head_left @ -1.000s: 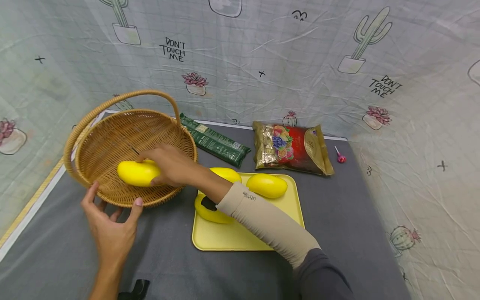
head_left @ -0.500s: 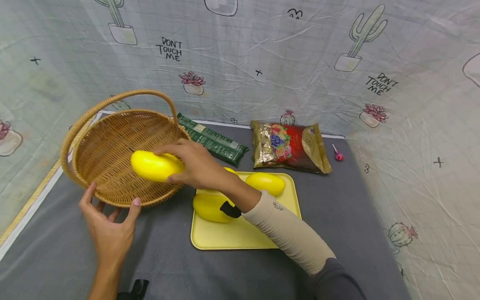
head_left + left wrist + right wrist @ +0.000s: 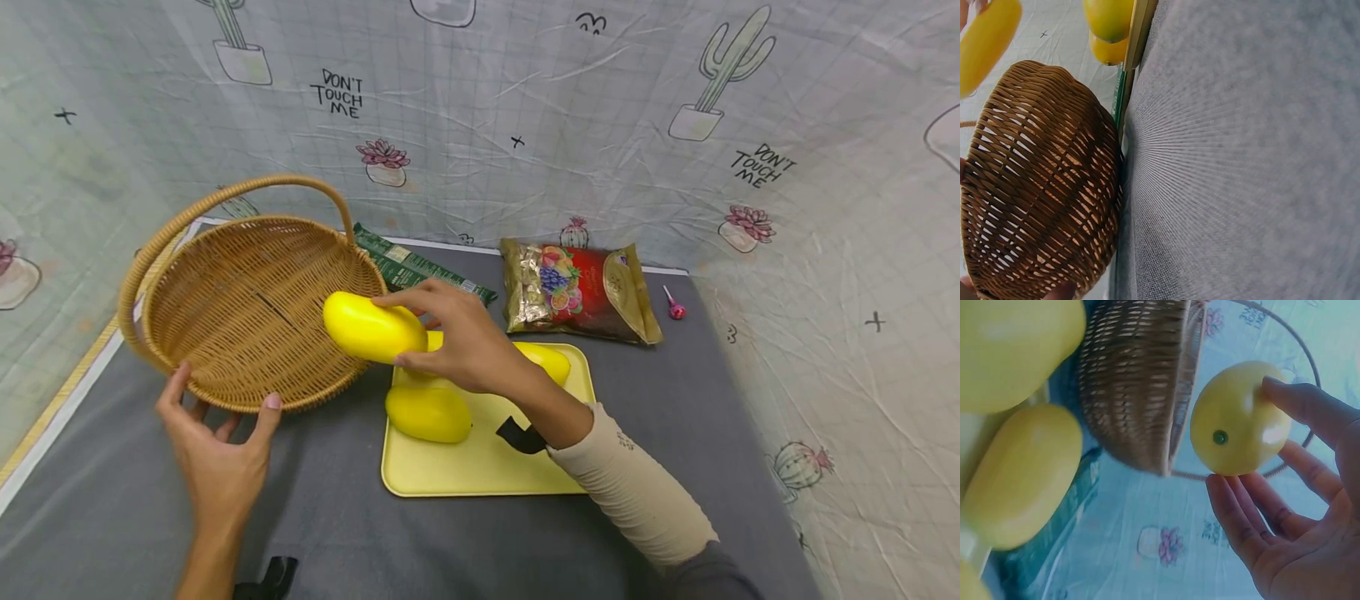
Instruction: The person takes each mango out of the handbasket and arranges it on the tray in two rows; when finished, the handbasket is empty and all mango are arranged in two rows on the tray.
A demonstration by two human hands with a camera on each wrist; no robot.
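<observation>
My right hand [image 3: 476,346] pinches a yellow mango [image 3: 371,327] between thumb and fingers, held above the right rim of a wicker basket [image 3: 247,308]. The right wrist view shows the green stem spot on this mango [image 3: 1238,422], with fingertips and thumb pressed to its sides. My left hand [image 3: 221,458] grips the front rim of the basket, thumb and index on the edge and other fingers against the outer wall. The basket tilts towards me, and no fruit shows in it. On a yellow tray [image 3: 480,475] lie more mangoes [image 3: 429,414]; one is partly hidden behind the right hand.
Behind the tray lies a long green packet [image 3: 427,271], partly covered by the hand. To its right sits a red and gold candy bag [image 3: 581,292], with a small lollipop [image 3: 677,308] beyond. A printed curtain [image 3: 517,92] hangs behind the grey table [image 3: 330,525].
The right hand has lifted the mango out of the basket and carried it right, towards the tray. The left hand stays on the rim.
</observation>
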